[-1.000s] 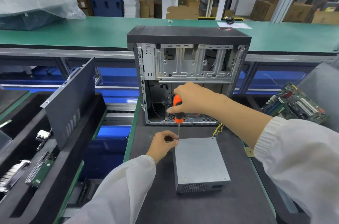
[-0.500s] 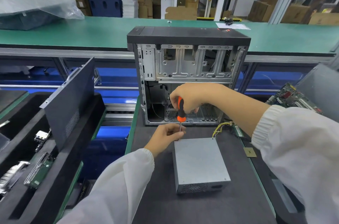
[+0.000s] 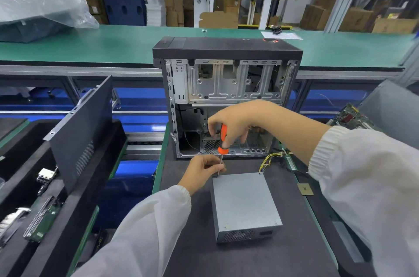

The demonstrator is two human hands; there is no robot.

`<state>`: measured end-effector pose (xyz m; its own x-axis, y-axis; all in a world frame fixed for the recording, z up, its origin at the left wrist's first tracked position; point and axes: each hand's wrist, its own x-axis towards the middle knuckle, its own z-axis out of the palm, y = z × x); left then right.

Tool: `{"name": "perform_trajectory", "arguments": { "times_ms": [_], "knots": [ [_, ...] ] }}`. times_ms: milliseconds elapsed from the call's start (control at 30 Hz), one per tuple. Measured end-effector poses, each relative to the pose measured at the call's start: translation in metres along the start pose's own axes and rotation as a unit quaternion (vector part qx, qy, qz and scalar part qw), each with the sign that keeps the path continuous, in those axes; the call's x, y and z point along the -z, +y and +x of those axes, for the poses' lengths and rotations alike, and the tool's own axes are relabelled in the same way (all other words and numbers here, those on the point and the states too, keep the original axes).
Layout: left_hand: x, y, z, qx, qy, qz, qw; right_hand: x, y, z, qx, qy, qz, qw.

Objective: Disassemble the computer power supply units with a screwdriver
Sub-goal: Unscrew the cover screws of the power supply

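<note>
A grey metal power supply unit (image 3: 246,205) lay flat on the dark surface (image 3: 260,261), its vented end facing the person and a bundle of yellow wires (image 3: 271,159) trailing from its far right corner. The right hand (image 3: 235,123) was wrapped around the orange-and-black handle of a screwdriver (image 3: 222,140), held nearly upright with its thin shaft pointing down at the unit's far left corner. The left hand (image 3: 204,169) sat just beside that corner, its thumb and forefinger pinching the lower part of the shaft close to the tip, so each hand's grip was closed on the tool. Whether the tip actually sat in a screw could not be made out. Both arms wore white sleeves with elastic cuffs. Directly behind the unit stood an opened computer tower case (image 3: 226,97), its side off and the bare metal drive bays and rear slots showing. A small square chip (image 3: 305,188) lay on the surface to the right of the unit, well apart from it. At the far right a green motherboard (image 3: 350,118) leaned beside a grey panel. To the left, a dark side panel (image 3: 79,131) stood tilted in a black foam tray (image 3: 27,186) that also held several circuit boards. A green conveyor belt (image 3: 113,43) ran across behind the case.
</note>
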<state>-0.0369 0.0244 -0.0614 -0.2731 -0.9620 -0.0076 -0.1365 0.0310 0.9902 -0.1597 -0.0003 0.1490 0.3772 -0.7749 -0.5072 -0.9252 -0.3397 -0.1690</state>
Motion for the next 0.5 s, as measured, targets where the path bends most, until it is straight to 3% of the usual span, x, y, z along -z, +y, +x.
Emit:
{"name": "perform_trajectory", "arguments": {
  "times_ms": [167,267,367,433,500],
  "knots": [
    [0.000,-0.001,0.000,-0.006,0.004,0.019,1.000,-0.008,-0.009,-0.002,-0.069,0.139,-0.126,0.980],
    [0.000,0.000,0.001,-0.007,-0.005,0.012,1.000,-0.004,-0.010,0.002,-0.040,0.078,-0.133,0.987],
    [-0.002,0.000,0.001,-0.012,-0.020,0.021,0.999,0.006,-0.009,-0.003,-0.022,-0.033,-0.016,0.999],
    [-0.005,0.000,0.001,-0.013,-0.020,0.027,0.999,0.006,-0.013,-0.006,-0.031,-0.033,0.000,0.999],
    [-0.006,0.000,0.000,-0.014,-0.017,0.032,0.999,0.002,-0.017,-0.006,-0.072,0.016,-0.047,0.996]
  ]
}}
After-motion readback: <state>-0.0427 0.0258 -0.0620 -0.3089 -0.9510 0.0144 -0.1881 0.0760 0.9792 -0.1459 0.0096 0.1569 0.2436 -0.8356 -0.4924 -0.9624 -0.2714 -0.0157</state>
